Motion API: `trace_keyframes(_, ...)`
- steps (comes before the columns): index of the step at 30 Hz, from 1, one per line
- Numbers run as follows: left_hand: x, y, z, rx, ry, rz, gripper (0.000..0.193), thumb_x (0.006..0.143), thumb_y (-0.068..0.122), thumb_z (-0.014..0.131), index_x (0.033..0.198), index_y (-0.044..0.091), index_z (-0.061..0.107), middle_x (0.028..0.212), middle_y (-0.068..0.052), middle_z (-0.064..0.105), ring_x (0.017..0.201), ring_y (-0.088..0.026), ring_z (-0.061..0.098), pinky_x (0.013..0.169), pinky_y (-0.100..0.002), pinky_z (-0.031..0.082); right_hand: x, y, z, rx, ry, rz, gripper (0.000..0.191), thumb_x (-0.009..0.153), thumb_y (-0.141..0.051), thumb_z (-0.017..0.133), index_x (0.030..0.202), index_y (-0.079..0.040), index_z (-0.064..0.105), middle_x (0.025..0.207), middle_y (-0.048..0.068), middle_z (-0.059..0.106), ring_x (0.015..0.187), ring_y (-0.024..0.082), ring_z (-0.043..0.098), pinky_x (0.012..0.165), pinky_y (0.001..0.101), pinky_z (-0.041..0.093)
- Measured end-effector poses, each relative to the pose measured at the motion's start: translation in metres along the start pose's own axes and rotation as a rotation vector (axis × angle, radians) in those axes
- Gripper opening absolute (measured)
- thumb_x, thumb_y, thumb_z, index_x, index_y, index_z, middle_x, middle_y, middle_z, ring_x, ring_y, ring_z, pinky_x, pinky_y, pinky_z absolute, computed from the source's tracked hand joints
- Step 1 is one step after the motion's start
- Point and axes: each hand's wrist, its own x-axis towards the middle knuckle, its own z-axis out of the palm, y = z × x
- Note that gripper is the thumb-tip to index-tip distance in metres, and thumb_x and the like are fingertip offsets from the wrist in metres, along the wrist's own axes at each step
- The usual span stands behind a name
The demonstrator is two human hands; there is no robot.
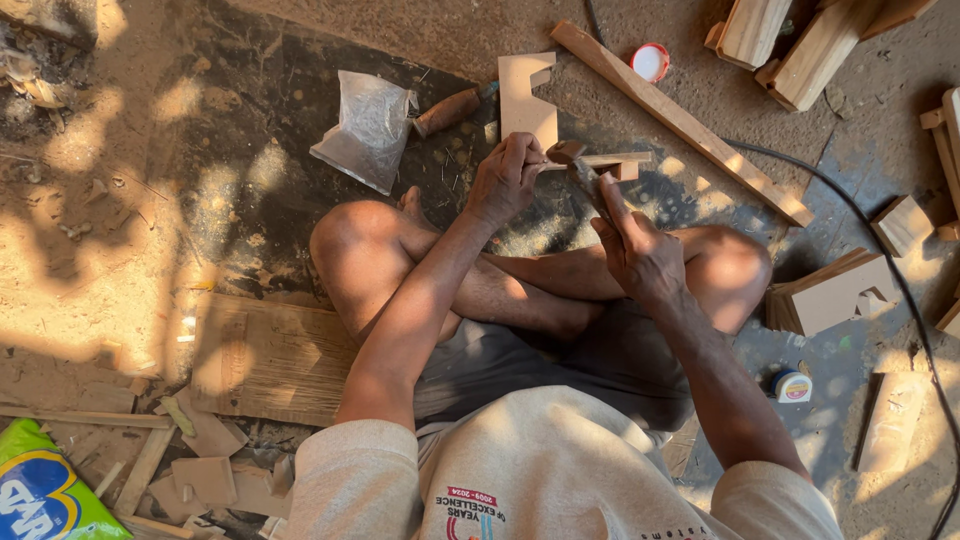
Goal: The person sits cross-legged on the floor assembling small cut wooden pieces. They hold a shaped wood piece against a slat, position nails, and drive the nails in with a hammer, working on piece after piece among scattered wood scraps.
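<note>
Fingers (520, 150) hiding wood strip (610, 160), hammer (583, 175) head blurred

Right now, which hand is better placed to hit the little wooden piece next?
The right hand, I'd guess. It grips the hammer with the head right at the small wooden piece. The left hand is busy pinching that piece steady with its fingers.
</note>
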Motion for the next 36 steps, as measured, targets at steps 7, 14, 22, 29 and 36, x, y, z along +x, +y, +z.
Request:
trace_keyframes(7, 0.0, -0.002, 0.001, -0.013, -0.02, -0.022, 0.028, 0.092, 0.002, 0.07, 0.111, 0.006, 0.05, 0.098, -0.008, 0.071, 0.095, -0.023, 0.076, 0.076, -0.035, 0.063, 0.004, 0.004, -0.001, -0.096, -0.127, 0.0, 0.065, 0.105, -0.032, 0.068, 0.162, -0.023, 0.038, 0.076, 0.01, 0.067, 0.051, 0.023, 0.062, 0.044, 0.0382, 0.05)
trace_keyframes(14, -0.002, -0.004, 0.002, 0.025, -0.012, 0.017, 0.026, 0.095, 0.001, 0.069, 0.108, 0.009, 0.048, 0.096, -0.005, 0.07, 0.095, -0.023, 0.075, 0.08, -0.035, 0.063, 0.0, 0.005, 0.003, 0.021, 0.114, -0.098, 0.064, 0.112, -0.031, 0.063, 0.167, -0.022, 0.031, 0.085, 0.01, 0.068, 0.062, 0.021, 0.065, 0.051, 0.0356, 0.053)
trace_keyframes(22, 0.001, -0.003, 0.001, -0.004, -0.034, -0.039, 0.026, 0.096, 0.002, 0.071, 0.107, 0.008, 0.048, 0.096, -0.007, 0.07, 0.092, -0.022, 0.075, 0.078, -0.035, 0.063, 0.001, 0.01, 0.005, 0.017, 0.054, -0.061, 0.062, 0.111, -0.031, 0.063, 0.166, -0.024, 0.034, 0.086, 0.013, 0.068, 0.062, 0.024, 0.067, 0.052, 0.0381, 0.053)
trace_keyframes(29, 0.001, -0.002, -0.003, -0.004, -0.096, -0.045, 0.029, 0.093, 0.002, 0.071, 0.111, 0.007, 0.049, 0.102, -0.01, 0.072, 0.099, -0.024, 0.076, 0.081, -0.035, 0.064, 0.008, 0.006, -0.002, -0.18, -0.258, 0.089, 0.062, 0.106, -0.035, 0.065, 0.161, -0.024, 0.039, 0.079, 0.013, 0.071, 0.052, 0.026, 0.066, 0.046, 0.0397, 0.052)
trace_keyframes(36, -0.002, 0.003, -0.01, 0.036, -0.08, 0.072, 0.031, 0.094, 0.001, 0.071, 0.113, 0.005, 0.046, 0.103, -0.011, 0.073, 0.101, -0.027, 0.075, 0.082, -0.037, 0.064, 0.0, 0.0, 0.001, 0.087, 0.194, -0.102, 0.062, 0.116, -0.03, 0.059, 0.17, -0.02, 0.029, 0.101, 0.015, 0.071, 0.074, 0.025, 0.07, 0.06, 0.0365, 0.056)
